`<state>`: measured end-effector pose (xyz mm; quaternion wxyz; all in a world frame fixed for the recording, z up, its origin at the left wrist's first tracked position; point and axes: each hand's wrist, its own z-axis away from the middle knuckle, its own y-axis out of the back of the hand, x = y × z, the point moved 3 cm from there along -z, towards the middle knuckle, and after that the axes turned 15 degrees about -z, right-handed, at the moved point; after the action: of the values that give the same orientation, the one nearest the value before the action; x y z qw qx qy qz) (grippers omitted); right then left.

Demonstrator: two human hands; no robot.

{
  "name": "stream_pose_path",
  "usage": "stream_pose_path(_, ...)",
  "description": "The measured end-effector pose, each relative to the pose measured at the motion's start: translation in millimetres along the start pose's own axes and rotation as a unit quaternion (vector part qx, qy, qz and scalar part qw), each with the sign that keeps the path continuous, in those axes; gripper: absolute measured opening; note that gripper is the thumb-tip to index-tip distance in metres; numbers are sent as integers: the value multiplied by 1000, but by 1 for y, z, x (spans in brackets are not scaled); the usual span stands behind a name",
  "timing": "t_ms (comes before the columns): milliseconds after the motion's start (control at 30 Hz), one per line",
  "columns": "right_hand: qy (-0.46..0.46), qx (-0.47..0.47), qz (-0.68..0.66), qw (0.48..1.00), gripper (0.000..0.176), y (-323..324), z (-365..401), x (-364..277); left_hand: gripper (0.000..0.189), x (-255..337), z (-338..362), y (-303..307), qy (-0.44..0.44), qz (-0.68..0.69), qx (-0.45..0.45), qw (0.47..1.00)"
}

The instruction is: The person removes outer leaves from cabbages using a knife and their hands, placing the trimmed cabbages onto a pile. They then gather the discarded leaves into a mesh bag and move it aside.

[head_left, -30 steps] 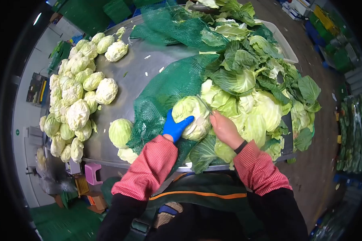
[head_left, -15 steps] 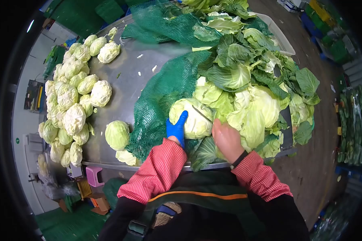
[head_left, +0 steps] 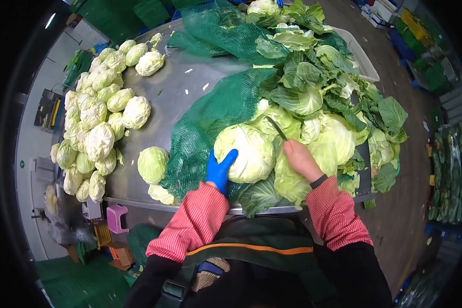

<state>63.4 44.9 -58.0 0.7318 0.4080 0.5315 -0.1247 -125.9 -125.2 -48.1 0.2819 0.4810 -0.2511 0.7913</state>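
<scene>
A pale green cabbage (head_left: 245,154) lies near the front edge of the metal table, partly on the green mesh bag (head_left: 200,133). My left hand (head_left: 218,169), in a blue glove, grips its left side, with the thumb spread across the front. My bare right hand (head_left: 300,160) is closed round a knife (head_left: 276,128), whose dark blade points up and left, just right of the cabbage and apart from it. Loose pale outer leaves (head_left: 292,177) lie under and beside this hand. One smaller cabbage (head_left: 153,165) sits to the left of the mesh.
Many trimmed cabbages (head_left: 93,110) are heaped along the table's left side. Dark outer leaves (head_left: 297,87) pile up on the right, before a white crate (head_left: 358,56). At the far edge, part of another person's blue glove (head_left: 280,3) shows. A pink stool (head_left: 117,219) stands below left.
My right hand has moved right and up, taking the knife off the cabbage. The cabbage has turned in my left hand, and a large leaf now hangs below my right hand.
</scene>
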Motion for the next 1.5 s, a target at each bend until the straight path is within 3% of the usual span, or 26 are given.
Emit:
stream_pose_path(33,-6,3,4,1000,33,2,-3,2,63,11,3,4,-31,4,-32,999)
stream_pose_path(133,-14,-34,56,998,35,-4,-8,4,63,47,19,10,28,176,-160,971)
stream_pose_path(167,-11,-54,81,995,36,-8,-11,3,67,46,17,12,17,190,-145,971)
stream_pose_path(267,-74,-59,-160,983,40,8,-6,-66,75,47,6,13,-42,176,-98,979)
stream_pose_path(300,-227,-89,-288,926,48,16,1,-94,75,49,6,13,-71,133,-80,985)
stream_pose_path(433,87,-38,-176,980,66,9,-7,-117,75,64,21,3,-158,92,-89,979)
stream_pose_path(533,-69,-93,-276,954,62,16,-1,-115,84,78,21,6,-202,-16,-91,975)
stream_pose_path(567,5,-53,-297,953,59,11,0,-115,84,77,17,7,-195,-44,-74,977)
stream_pose_path(600,23,-52,-300,952,59,6,0,-110,85,76,12,9,-190,-74,-57,977)
stream_pose_path(700,8,-68,-323,944,62,7,-3,-103,86,68,5,15,-114,42,-99,988)
stream_pose_path(767,-102,-116,-350,924,64,25,1,-121,87,66,7,18,-71,98,-136,983)
stream_pose_path(867,76,-75,-128,986,63,35,-10,-131,89,68,2,29,-131,-93,-176,971)
stream_pose_path(1000,206,-150,-125,959,43,32,-27,-147,102,95,17,5,-141,-173,-300,927)
stream_pose_path(1033,179,-146,-171,958,30,32,-30,-147,107,96,20,2,-137,-185,-318,920)
stream_pose_path(1167,164,-54,28,985,23,27,-41,-109,104,93,20,5,-164,-164,-327,916)
stream_pose_path(1267,57,-17,124,991,24,21,-33,-54,101,50,4,35,-56,-51,-256,964)
stream_pose_path(1300,61,-11,52,997,24,21,-27,-55,90,56,19,23,-53,42,-232,970)
stream_pose_path(1367,65,0,-90,994,27,27,-14,-64,86,51,19,14,16,167,-191,967)
stream_pose_path(1400,6,-53,-237,970,31,28,-7,-74,85,48,19,9,51,229,-170,957)
stream_pose_path(1467,-108,-146,-508,842,42,20,6,-108,87,57,17,2,-8,241,-196,950)
stream_pose_path(1500,-56,-99,-477,871,53,14,9,-120,85,66,19,3,-21,261,-231,937)
